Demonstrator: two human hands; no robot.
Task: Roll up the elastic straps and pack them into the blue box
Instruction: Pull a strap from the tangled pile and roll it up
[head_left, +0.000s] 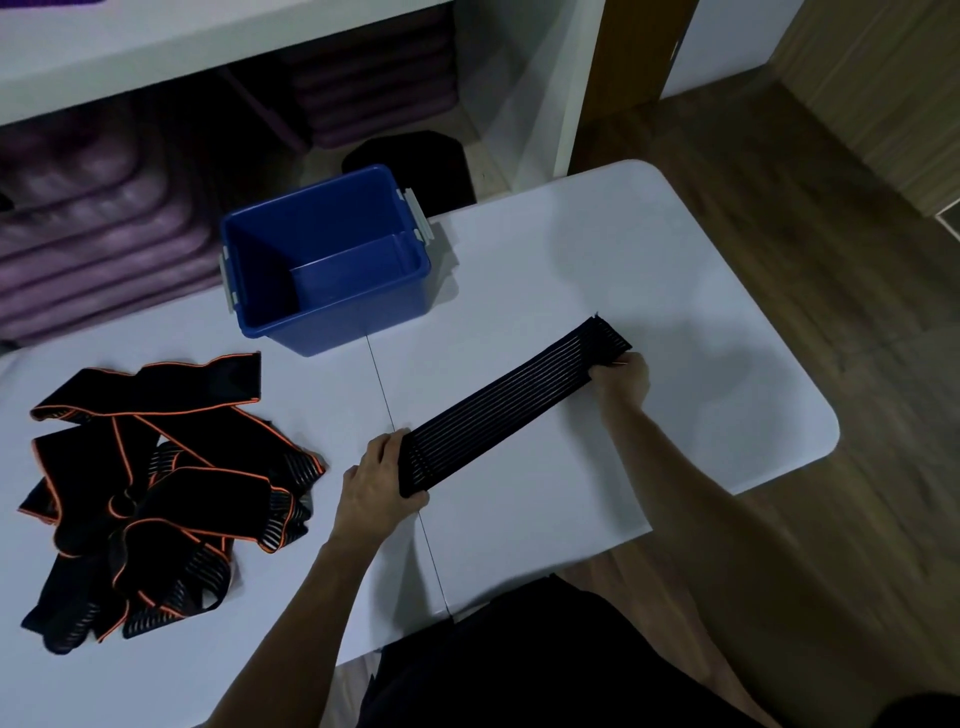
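Observation:
A black ribbed elastic strap lies stretched flat across the white table, running from near left to far right. My left hand grips its near end, fingers curled round the edge. My right hand pinches its far end. The blue box stands open and empty at the back of the table, beyond the strap. A heap of several black straps with orange edging lies on the table's left side.
Purple mats are stacked on low shelves behind the table. A black object sits on the floor behind the box. Wooden floor lies to the right. A seam runs down the table's middle.

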